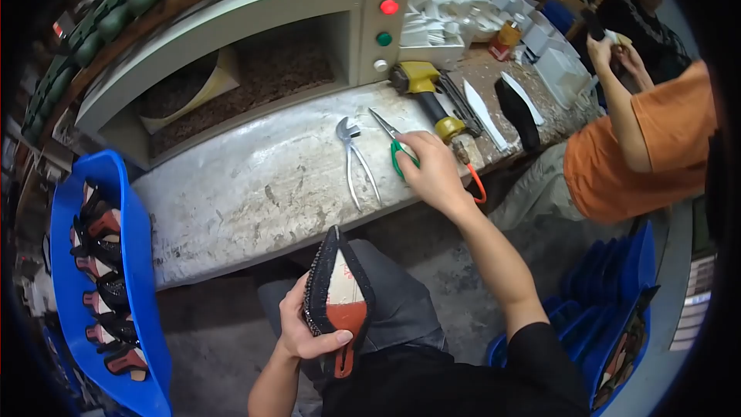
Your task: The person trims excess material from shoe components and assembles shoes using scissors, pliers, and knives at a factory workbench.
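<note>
My left grip is closed around the black shoe, sole facing up, above the lap. My right grip curls over the green-handled scissors on the tabletop, beside the pliers; its exact finger closure I cannot tell.

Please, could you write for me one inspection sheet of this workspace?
Surface: bench, stained and worn.
Things: shoe held, sole towards the camera; scissors lie on the bench.
Clutter: pincers and nail gun near the scissors.
Hands: left hand grips the shoe; right hand touches the scissors, grip unclear.
Cables: orange hose beside the nail gun.
Surroundings: blue bin with shoes at left; person at right.
</note>
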### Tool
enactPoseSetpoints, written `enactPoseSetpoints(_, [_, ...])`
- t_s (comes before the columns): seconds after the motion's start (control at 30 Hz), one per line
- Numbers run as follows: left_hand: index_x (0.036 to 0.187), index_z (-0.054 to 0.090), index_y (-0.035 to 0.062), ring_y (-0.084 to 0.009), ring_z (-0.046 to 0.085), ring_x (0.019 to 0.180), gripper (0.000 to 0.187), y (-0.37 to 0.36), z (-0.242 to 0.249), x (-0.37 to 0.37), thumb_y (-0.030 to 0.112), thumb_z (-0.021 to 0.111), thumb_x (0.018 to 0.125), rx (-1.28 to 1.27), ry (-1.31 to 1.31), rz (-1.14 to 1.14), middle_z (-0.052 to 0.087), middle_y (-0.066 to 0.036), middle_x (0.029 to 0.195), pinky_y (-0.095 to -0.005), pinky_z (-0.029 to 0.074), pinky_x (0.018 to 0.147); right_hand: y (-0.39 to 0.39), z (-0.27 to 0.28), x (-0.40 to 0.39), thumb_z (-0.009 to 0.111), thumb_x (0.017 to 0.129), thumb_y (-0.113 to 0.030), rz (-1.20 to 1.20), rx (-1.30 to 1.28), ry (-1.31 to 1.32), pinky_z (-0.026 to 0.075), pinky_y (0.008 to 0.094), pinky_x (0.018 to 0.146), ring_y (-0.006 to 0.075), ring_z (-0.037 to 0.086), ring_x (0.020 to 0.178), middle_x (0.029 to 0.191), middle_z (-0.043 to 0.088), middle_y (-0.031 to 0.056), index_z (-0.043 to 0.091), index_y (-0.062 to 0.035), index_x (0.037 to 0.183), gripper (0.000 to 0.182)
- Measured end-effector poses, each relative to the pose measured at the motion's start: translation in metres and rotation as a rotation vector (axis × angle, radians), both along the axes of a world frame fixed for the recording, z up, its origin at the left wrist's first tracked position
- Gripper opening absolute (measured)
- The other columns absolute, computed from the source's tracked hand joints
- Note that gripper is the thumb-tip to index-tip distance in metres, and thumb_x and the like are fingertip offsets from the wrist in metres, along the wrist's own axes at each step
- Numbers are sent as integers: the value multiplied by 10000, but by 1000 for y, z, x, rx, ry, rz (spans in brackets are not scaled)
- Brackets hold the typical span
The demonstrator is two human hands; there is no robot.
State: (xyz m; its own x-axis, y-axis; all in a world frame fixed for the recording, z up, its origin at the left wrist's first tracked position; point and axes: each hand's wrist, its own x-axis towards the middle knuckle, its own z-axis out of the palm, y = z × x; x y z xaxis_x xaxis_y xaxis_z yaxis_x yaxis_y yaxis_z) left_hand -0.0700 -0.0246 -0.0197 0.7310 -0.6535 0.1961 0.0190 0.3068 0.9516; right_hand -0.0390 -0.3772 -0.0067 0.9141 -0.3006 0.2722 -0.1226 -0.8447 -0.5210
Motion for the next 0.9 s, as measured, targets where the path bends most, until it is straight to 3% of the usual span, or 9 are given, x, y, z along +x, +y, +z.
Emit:
enactPoseSetpoints(0.03, [1468, 534, -93, -255, 707, 1018, 940, -5, 1, 5, 120, 899, 628, 7, 0, -16, 737, -172, 1240, -348, 548, 965, 22, 25, -9, 669, 988, -131, 34, 300, 10, 555, 335, 929, 245, 695, 1064, 1262, 724, 152, 746, 35, 1208, 286])
enactPoseSetpoints(0.07, [1466, 537, -93, -254, 709, 1011, 933, -8, 4, 6, 118, 899, 633, 24, 13, -26, 741, -171, 1236, -345, 550, 959, 41, 37, -19, 669, 988, -131, 60, 310, 36, 555, 335, 929, 245, 695, 1064, 1262, 724, 152, 746, 35, 1208, 286])
enactPoseSetpoints(0.13, [1463, 542, -92, -250, 715, 997, 919, -8, 11, 4, 114, 899, 641, 65, 34, -57, 747, -171, 1227, -338, 553, 948, 74, 51, -35, 652, 1024, -109, 380, 1416, 103, 576, 330, 944, 242, 714, 1084, 1274, 730, 201, 736, 48, 1227, 270])
enactPoseSetpoints(0.33, [1452, 556, -93, -239, 729, 931, 886, -14, 5, 1, 113, 897, 661, -23, -26, -63, 770, -169, 1174, -330, 570, 897, 116, 49, -62, 643, 1040, -82, 366, 1250, 109, 595, 322, 949, 247, 732, 1074, 1258, 738, 232, 691, 43, 1311, 302])
enactPoseSetpoints(0.47, [1435, 571, -97, -229, 736, 874, 865, -6, 3, -1, 121, 903, 667, 32, -46, -66, 788, -164, 1107, -321, 581, 850, 117, 46, -67, 647, 1033, -68, 467, 1381, 100, 600, 305, 948, 245, 746, 1056, 1257, 747, 226, 633, 41, 1390, 374])
enactPoseSetpoints(0.67, [1418, 583, -99, -220, 735, 838, 838, -4, 16, -3, 117, 900, 673, 133, -148, -55, 795, -158, 1058, -314, 584, 819, 118, 42, -74, 633, 1036, -60, 483, 1344, 114, 603, 341, 972, 269, 745, 1071, 1253, 745, 232, 620, 43, 1397, 376])
enactPoseSetpoints(0.8, [1415, 581, -100, -224, 745, 870, 837, 3, 20, -3, 130, 907, 680, 212, -213, -52, 790, -181, 1084, -300, 579, 835, 136, 36, -79, 627, 1026, -52, 421, 1610, 58, 599, 390, 1000, 308, 738, 1099, 1250, 742, 242, 629, 41, 1386, 372])
enactPoseSetpoints(0.87, [1448, 550, -88, -255, 744, 947, 847, 4, 18, -1, 142, 903, 713, 175, -252, -56, 756, -218, 1192, -337, 595, 853, 144, 29, -80, 622, 1029, -75, 353, 1751, -24, 569, 474, 1063, 335, 725, 1070, 1163, 745, 226, 623, 51, 1341, 337])
enactPoseSetpoints(0.9, [1448, 550, -88, -255, 744, 947, 847, 9, 17, 3, 142, 903, 713, 182, -281, -48, 756, -218, 1192, -337, 595, 853, 145, 28, -81, 622, 1029, -75, 383, 1751, -41, 569, 474, 1063, 335, 725, 1070, 1163, 745, 226, 623, 51, 1341, 337])
